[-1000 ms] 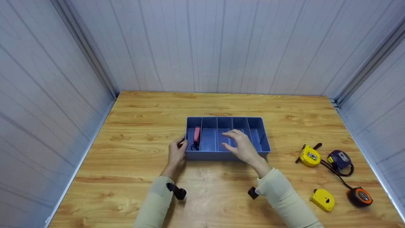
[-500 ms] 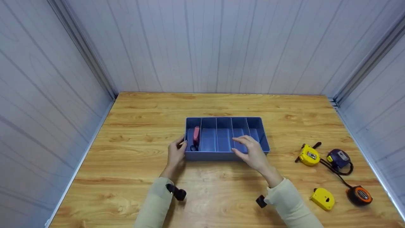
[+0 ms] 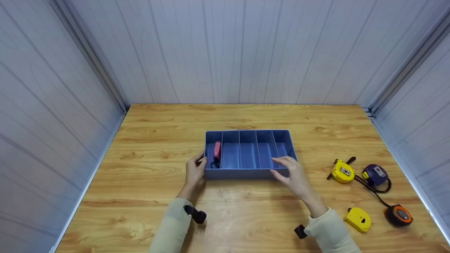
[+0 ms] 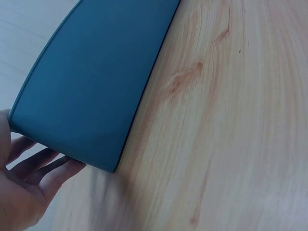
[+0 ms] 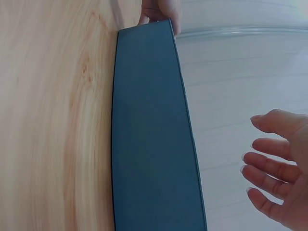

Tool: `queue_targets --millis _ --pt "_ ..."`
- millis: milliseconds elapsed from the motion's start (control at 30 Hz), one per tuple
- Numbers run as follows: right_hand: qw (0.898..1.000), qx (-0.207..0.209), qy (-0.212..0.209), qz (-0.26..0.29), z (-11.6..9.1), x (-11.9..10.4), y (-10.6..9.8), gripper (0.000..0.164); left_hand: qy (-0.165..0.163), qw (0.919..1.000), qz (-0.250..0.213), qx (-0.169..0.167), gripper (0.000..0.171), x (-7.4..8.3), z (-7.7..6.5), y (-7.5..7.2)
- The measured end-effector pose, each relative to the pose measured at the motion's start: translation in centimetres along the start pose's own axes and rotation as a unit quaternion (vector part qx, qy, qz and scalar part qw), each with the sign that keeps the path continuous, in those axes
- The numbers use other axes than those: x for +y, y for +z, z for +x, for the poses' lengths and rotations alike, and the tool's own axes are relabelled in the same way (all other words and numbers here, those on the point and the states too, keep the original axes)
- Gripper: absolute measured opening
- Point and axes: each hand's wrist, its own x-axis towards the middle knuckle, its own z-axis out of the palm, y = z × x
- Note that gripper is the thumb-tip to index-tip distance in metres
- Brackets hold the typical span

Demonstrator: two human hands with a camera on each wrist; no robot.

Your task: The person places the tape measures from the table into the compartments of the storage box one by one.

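Midway across the desk [image 3: 147,151], a left hand [image 3: 194,170] is pinching, and should be firmly bracing, the left end of a divided blue box [image 3: 239,174]; a pink item [image 3: 217,150] is resting in its leftmost compartment; a right hand [image 3: 294,176], half-spread and empty, is hovering by the box's near right corner, hiding part of the last compartment from me; tape measures [image 3: 342,172] are lying toward the desk's right edge.

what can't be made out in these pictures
Head view: printing on the orange-and-black tape measure, too small to read.
Left wrist view: right end of the blue tray, cut off by the top edge.
Right wrist view: the tray's inside, hidden by its front wall.
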Motion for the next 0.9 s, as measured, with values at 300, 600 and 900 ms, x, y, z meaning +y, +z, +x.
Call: queue_targets --millis 300,600,900 --pt "0.998 0.009 0.068 -0.015 -1.5 0.7 -2.0 0.033 -0.010 0.9996 -0.026 -0.007 0.038 0.1 -0.1 -0.1" --pt "0.993 0.044 0.102 -0.035 -3.2 1.8 -3.7 0.033 -0.009 0.9991 -0.042 -0.008 0.038 0.2 -0.1 0.0" --pt "0.984 0.053 0.165 -0.030 -5.0 2.8 -5.3 0.033 0.000 0.9993 -0.037 -0.006 0.037 0.2 -0.2 0.0"
